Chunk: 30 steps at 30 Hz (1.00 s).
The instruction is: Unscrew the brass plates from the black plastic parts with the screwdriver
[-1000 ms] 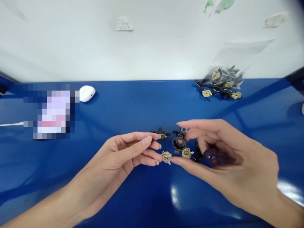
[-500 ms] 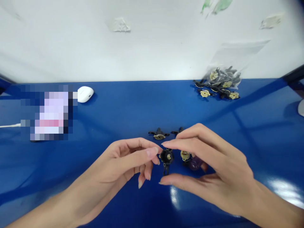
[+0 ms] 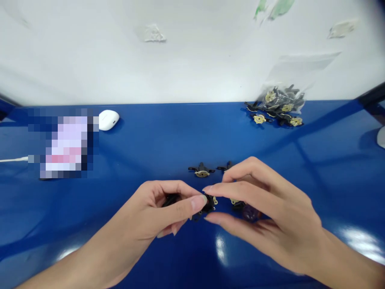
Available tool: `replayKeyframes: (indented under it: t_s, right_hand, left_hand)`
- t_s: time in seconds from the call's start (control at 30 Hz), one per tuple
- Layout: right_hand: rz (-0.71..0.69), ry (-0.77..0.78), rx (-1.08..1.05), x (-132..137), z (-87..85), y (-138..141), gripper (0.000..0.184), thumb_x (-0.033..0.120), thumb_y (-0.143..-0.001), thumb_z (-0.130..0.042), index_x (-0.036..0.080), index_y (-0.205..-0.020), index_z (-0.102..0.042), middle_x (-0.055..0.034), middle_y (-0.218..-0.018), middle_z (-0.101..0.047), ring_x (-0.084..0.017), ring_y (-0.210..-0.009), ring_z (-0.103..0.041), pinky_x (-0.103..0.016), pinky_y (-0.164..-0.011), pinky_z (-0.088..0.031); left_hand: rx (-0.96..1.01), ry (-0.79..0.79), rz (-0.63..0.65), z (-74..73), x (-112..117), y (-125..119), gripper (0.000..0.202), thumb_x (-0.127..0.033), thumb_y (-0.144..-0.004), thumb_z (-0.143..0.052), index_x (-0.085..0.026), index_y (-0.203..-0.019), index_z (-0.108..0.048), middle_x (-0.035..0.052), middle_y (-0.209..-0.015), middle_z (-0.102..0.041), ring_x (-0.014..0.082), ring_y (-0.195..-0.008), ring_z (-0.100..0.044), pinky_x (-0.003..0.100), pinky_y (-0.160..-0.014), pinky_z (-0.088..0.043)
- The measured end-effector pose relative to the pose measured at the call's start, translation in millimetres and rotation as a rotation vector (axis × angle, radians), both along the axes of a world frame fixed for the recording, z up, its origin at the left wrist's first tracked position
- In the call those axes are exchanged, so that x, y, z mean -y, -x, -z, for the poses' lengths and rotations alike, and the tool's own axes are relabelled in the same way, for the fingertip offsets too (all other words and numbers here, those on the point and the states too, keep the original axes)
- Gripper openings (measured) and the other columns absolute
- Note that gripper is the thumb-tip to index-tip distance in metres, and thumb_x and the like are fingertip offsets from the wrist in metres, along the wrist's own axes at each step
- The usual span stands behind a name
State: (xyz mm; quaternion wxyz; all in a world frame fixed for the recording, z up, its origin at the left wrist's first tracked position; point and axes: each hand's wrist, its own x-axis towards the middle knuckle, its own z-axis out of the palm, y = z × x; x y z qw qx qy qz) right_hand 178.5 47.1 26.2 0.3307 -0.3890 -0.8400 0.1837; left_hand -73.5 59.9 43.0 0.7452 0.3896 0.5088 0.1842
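Note:
My left hand (image 3: 159, 208) and my right hand (image 3: 264, 210) meet low over the blue table (image 3: 156, 136). Between their fingertips sits a small black part with a brass centre (image 3: 208, 205); my left thumb and forefinger pinch it from the left, my right thumb and forefinger from the right. A second dark piece (image 3: 171, 198) shows inside my left fingers. Under my right palm lie another brass-faced part (image 3: 235, 202) and a dark purple bit (image 3: 250, 212), half hidden. Just beyond the hands, one loose black and brass part (image 3: 201, 171) rests on the table.
A clear bag with several black and brass parts (image 3: 278, 105) lies at the back right against the white wall. A white earbud case (image 3: 108, 119) sits at the back left beside a blurred-out object (image 3: 64, 146). A white cable (image 3: 13, 159) enters from the left edge.
Both hands have drawn together and sunk nearer the table. A part held in my right fingers a second ago is now pinched between both hands.

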Motion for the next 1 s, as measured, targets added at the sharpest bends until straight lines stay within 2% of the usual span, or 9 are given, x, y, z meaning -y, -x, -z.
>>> replayKeyframes:
  t_s: [0.13,0.2,0.3,0.37,0.47,0.6,0.67,0.87,1.0]
  right_hand:
    - [-0.002,0.014,0.043,1.4,4.4,-1.7,0.016,0.031,-0.112,-0.071,0.028,-0.127,-0.074,-0.0020,-0.115,-0.066,-0.010,-0.078,-0.071,-0.025,-0.054,-0.052]
    - [-0.008,0.020,0.049,1.7,7.0,-1.4,0.017,0.030,-0.112,-0.070,0.029,-0.129,-0.073,-0.0013,-0.114,-0.066,-0.009,-0.075,-0.069,-0.025,-0.053,-0.051]
    - [0.011,0.005,0.074,0.8,9.9,0.4,0.016,0.029,-0.113,-0.068,0.031,-0.128,-0.074,-0.0004,-0.110,-0.065,-0.008,-0.070,-0.067,-0.026,-0.052,-0.048]
    - [0.021,-0.005,0.105,0.2,10.4,1.8,0.017,0.031,-0.115,-0.065,0.031,-0.129,-0.075,-0.0003,-0.108,-0.065,-0.008,-0.068,-0.065,-0.026,-0.051,-0.047]
    - [0.018,0.027,0.123,0.3,9.3,2.3,0.022,0.032,-0.115,-0.065,0.027,-0.135,-0.073,-0.0009,-0.112,-0.069,-0.008,-0.064,-0.063,-0.027,-0.051,-0.048]
    - [0.002,0.102,0.135,0.1,7.2,-2.5,0.021,0.030,-0.113,-0.067,0.027,-0.133,-0.073,0.0002,-0.113,-0.070,-0.008,-0.069,-0.067,-0.028,-0.060,-0.054]
    - [-0.014,0.154,0.175,-1.3,6.7,-6.3,0.019,0.030,-0.113,-0.068,0.030,-0.130,-0.074,0.0005,-0.115,-0.068,-0.009,-0.071,-0.068,-0.030,-0.066,-0.056]
    - [-0.084,0.155,0.282,-6.3,4.7,-13.2,0.023,0.032,-0.112,-0.069,0.032,-0.134,-0.072,-0.0008,-0.120,-0.066,-0.013,-0.076,-0.070,-0.034,-0.065,-0.052]
    - [-0.107,0.147,0.325,-7.4,3.1,-15.3,0.022,0.030,-0.114,-0.064,0.031,-0.134,-0.072,-0.0013,-0.120,-0.066,-0.015,-0.079,-0.071,-0.035,-0.066,-0.052]
  left_hand:
    - [-0.137,-0.112,0.012,2.1,-0.4,1.1,0.009,-0.034,-0.092,-0.087,-0.028,-0.087,-0.090,-0.0017,-0.076,-0.064,0.0127,-0.067,-0.038,0.026,-0.058,-0.028]
    - [-0.200,-0.139,0.013,2.7,-0.8,1.3,0.013,-0.040,-0.090,-0.088,-0.028,-0.087,-0.091,-0.0015,-0.071,-0.061,0.0135,-0.066,-0.035,0.028,-0.057,-0.024]
    - [-0.296,-0.153,0.021,2.8,-1.5,1.9,0.019,-0.048,-0.086,-0.092,-0.029,-0.090,-0.092,-0.0059,-0.059,-0.042,0.0129,-0.061,-0.026,0.028,-0.054,-0.018]
    - [-0.356,-0.199,0.025,2.6,-1.4,2.1,0.023,-0.053,-0.086,-0.092,-0.030,-0.089,-0.091,-0.0080,-0.056,-0.033,0.0122,-0.059,-0.021,0.027,-0.053,-0.020]
    - [-0.441,-0.337,0.032,2.3,-0.1,1.2,0.030,-0.059,-0.091,-0.086,-0.029,-0.086,-0.089,-0.0069,-0.058,-0.039,0.0121,-0.057,-0.026,0.026,-0.053,-0.028]
    - [-0.677,-0.587,0.037,1.4,2.8,-0.8,0.029,-0.055,-0.095,-0.079,-0.028,-0.086,-0.084,-0.0066,-0.060,-0.039,0.0128,-0.056,-0.033,0.026,-0.049,-0.025]
    - [-0.756,-0.694,0.084,0.9,4.7,-1.5,0.028,-0.052,-0.098,-0.075,-0.028,-0.086,-0.081,-0.0069,-0.058,-0.039,0.0126,-0.053,-0.034,0.026,-0.048,-0.026]
    - [-0.803,-0.844,0.241,0.8,9.2,-4.0,0.033,-0.043,-0.107,-0.064,-0.025,-0.079,-0.070,-0.0062,-0.058,-0.051,0.0120,-0.050,-0.045,0.026,-0.048,-0.033]
    - [-0.843,-0.880,0.327,1.9,10.3,-2.9,0.034,-0.045,-0.110,-0.059,-0.025,-0.084,-0.067,-0.0063,-0.059,-0.054,0.0127,-0.048,-0.048,0.029,-0.050,-0.035]
